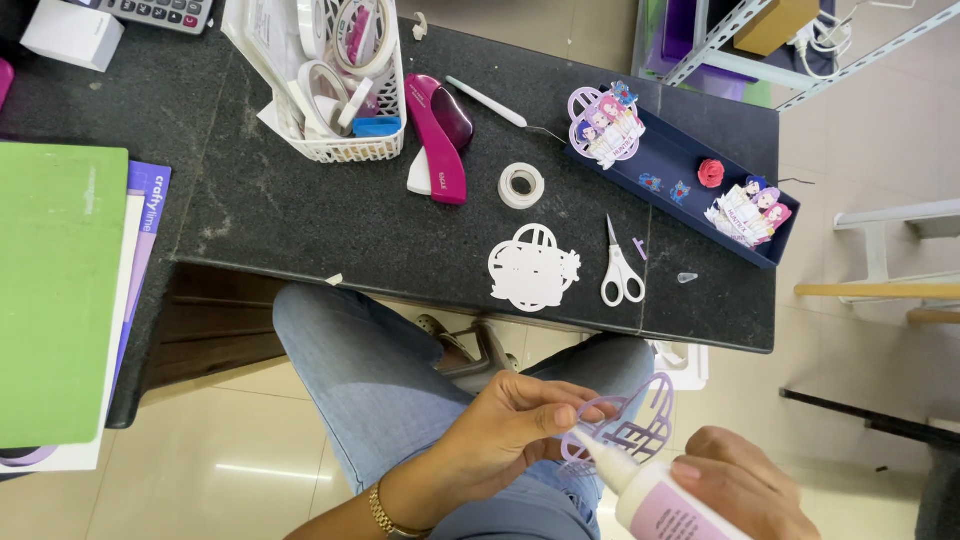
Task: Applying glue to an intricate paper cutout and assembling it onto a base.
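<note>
1. Person sits at the dark counter [300, 220], knees in jeans below its front edge.
2. Left hand [500, 430] pinches a lilac paper cutout [640, 425], fingers clamped on its left rim; cutout held over the lap, off the counter, near the front edge's right part.
3. Right hand [740, 485] wrapped tight round a white glue bottle [655, 495]; nozzle tip touches the cutout's lower left.
4. On counter nr front edge: white cutout [533, 268], w/ white-handled scissors [620, 268] just beside it to the right.
5. Mid counter: tape roll [521, 185], pink stapler [437, 140] beside it.
6. Back edge: white basket [350, 150] w/ tape rolls.
7. Right corner: navy tray [680, 160] holding finished lilac pieces.
8. Left edge: green mat [55, 290] overhangs the counter.
</note>
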